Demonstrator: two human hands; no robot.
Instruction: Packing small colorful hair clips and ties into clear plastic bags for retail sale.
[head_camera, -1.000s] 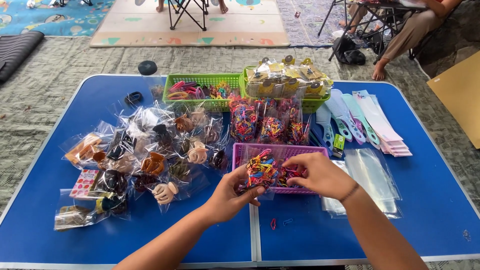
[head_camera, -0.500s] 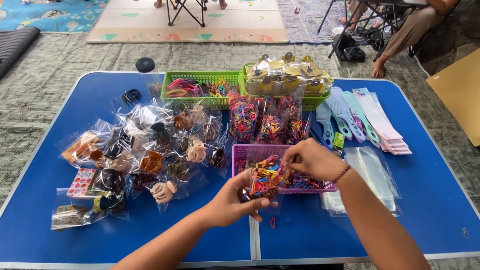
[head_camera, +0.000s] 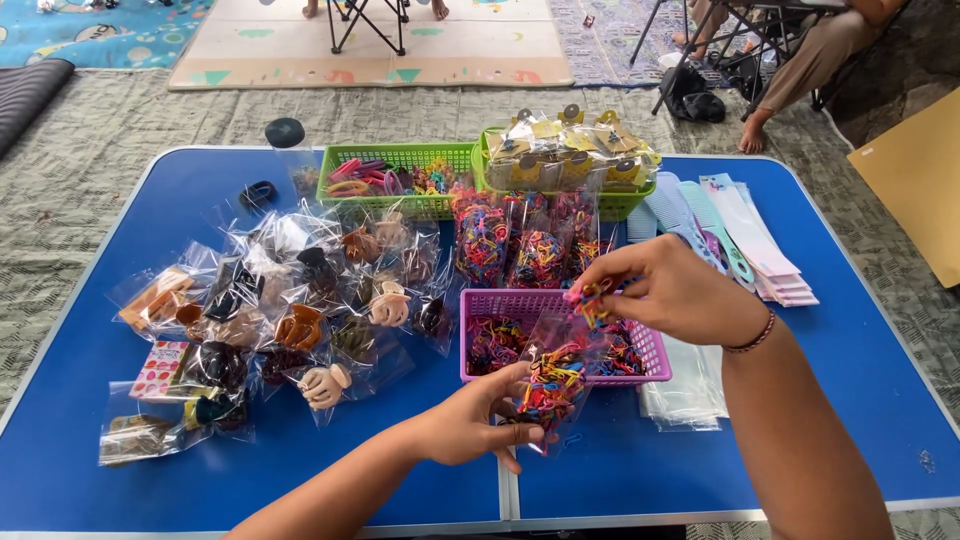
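Observation:
My left hand grips a small clear plastic bag partly filled with colourful little hair bands, held just in front of a purple basket. My right hand is above the basket, pinching a few coloured bands over the bag's open top. More loose bands lie inside the basket.
Clear packets of hair claws cover the left of the blue folding table. Two green baskets stand at the back, filled bags of bands in front of them. Combs and empty clear bags lie on the right.
My right hand rose from the basket with a pinch of bands toward the bag's mouth. My left hand kept its hold on the bag and stayed in front of the basket.

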